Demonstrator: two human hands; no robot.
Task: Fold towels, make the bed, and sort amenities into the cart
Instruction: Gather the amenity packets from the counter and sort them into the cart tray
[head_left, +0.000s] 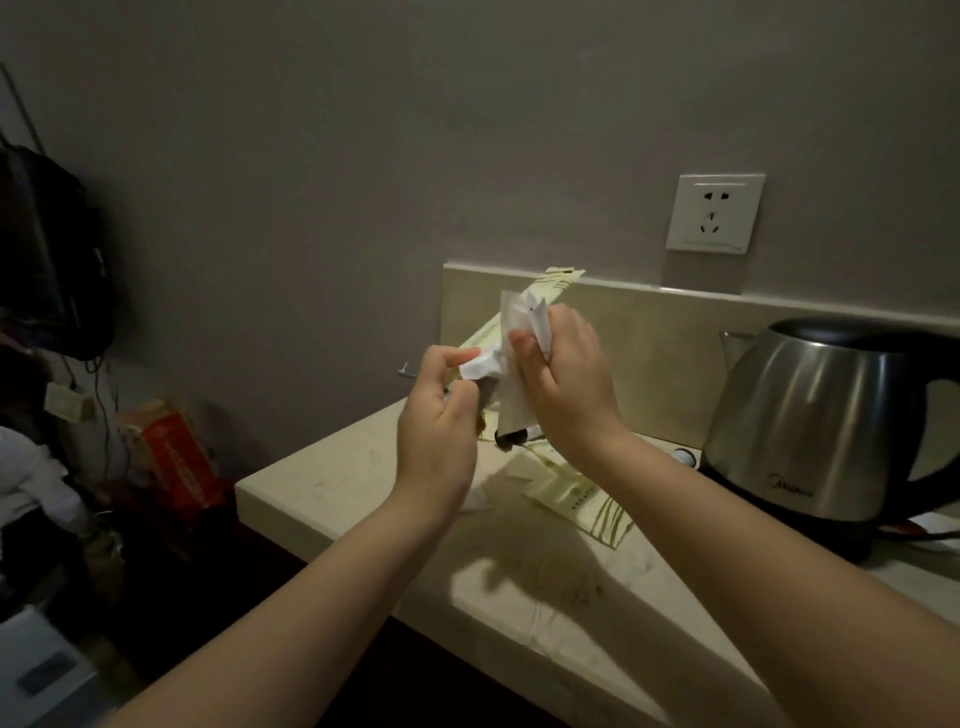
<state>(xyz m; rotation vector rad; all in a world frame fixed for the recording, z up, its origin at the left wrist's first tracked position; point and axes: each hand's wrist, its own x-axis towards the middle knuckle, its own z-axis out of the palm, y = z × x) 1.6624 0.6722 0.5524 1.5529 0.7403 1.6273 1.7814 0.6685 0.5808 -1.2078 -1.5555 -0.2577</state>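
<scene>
Hands raised together left of the kettle (810, 415), held above the counter (363, 483).

Right hand (563, 384), the nearer one to the kettle: we note it closed round a bundle of white wrappers (514, 405). The thumb lies across the front and the fingers curl behind. Torn tops stick out above the knuckles, and one long flat piece hangs below the palm.

Left hand (441, 410), just beyond the right, farther from the kettle: thumb and curled fingers pinch a crumpled paper (483, 364) that runs into the same bundle. Both hands are gripping.

Below the bundle we see a small dark-capped item (511, 437). We cannot tell whether it rests on the counter or hangs from the wrappers.

Striped packet (587, 499), pale with green lines: it lies flat on the counter just left of the kettle's base, partly under the right forearm.

Second striped packet (550, 288): it stands tilted behind the hands, farther from the kettle, with its top reaching the backsplash (665, 332) ledge.

Kettle itself: steel body, black lid and handle, on a black base, with its spout turned toward the hands.

Wall socket (716, 213): white, on the wall above the kettle's spout side.

Red carton (176, 457): far left of the kettle, past the counter's end, lower down in dim light.
</scene>
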